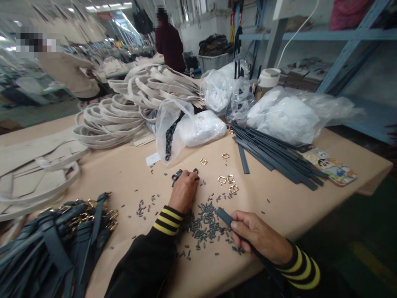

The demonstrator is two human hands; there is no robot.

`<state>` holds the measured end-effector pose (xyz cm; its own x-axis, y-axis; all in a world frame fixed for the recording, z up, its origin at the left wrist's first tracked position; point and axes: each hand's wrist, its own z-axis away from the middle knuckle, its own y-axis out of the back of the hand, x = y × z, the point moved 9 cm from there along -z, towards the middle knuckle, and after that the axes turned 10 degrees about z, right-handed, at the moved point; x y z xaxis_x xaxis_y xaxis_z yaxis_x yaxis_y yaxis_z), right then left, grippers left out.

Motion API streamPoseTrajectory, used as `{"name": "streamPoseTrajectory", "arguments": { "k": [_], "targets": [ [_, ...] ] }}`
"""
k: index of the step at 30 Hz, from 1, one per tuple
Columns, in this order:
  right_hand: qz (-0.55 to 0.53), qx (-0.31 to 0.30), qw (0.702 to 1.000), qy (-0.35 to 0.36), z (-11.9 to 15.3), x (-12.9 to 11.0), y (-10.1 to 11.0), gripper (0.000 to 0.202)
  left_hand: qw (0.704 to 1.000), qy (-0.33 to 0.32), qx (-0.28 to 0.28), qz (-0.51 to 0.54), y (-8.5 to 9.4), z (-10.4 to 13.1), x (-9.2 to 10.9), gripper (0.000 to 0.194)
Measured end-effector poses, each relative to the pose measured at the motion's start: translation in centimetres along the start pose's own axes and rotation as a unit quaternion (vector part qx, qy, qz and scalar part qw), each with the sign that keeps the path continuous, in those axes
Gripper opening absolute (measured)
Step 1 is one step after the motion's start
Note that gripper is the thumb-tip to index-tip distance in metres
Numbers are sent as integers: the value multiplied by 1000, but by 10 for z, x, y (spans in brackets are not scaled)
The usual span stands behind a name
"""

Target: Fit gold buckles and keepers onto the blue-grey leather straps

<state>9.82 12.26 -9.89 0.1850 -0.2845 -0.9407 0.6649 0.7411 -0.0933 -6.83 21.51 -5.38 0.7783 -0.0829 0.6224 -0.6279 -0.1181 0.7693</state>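
Note:
My right hand (256, 234) is closed around a dark blue-grey strap (225, 216), whose flat end sticks out to the left past the thumb and fingers. My left hand (184, 192) reaches forward over the table with curled fingers. At its fingertips is a small dark strap loop (195, 171), and more dark loops (176, 177) lie just left of it. Between the hands spreads a pile of small dark strap offcuts (206, 219). Several gold buckles (230, 179) lie beyond my right hand.
Finished-looking dark straps with gold hardware (58, 236) heap at the left. Loose dark straps (273, 155) lie at the right by a cartoon-patterned case (330, 165). Plastic bags (203, 128) and coiled beige straps (111, 120) fill the back. Two people work beyond the table (310, 207).

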Motion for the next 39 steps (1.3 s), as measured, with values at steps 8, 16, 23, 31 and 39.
{"name": "streamPoseTrajectory", "arguments": {
  "k": [8,16,23,31,39],
  "targets": [
    [-42,29,998,23,10,-16,2,28,865,177,-70,465,-25,84,34,19],
    [56,14,998,29,33,-20,-20,28,687,251,59,680,-46,148,42,16],
    [249,97,961,73,49,-38,-16,21,691,238,66,679,-47,162,50,19],
    [416,51,902,104,67,-48,-21,20,920,113,17,375,-29,170,78,12],
    [308,104,940,98,59,-28,-25,27,859,185,34,477,-45,172,69,20]
  ]
}}
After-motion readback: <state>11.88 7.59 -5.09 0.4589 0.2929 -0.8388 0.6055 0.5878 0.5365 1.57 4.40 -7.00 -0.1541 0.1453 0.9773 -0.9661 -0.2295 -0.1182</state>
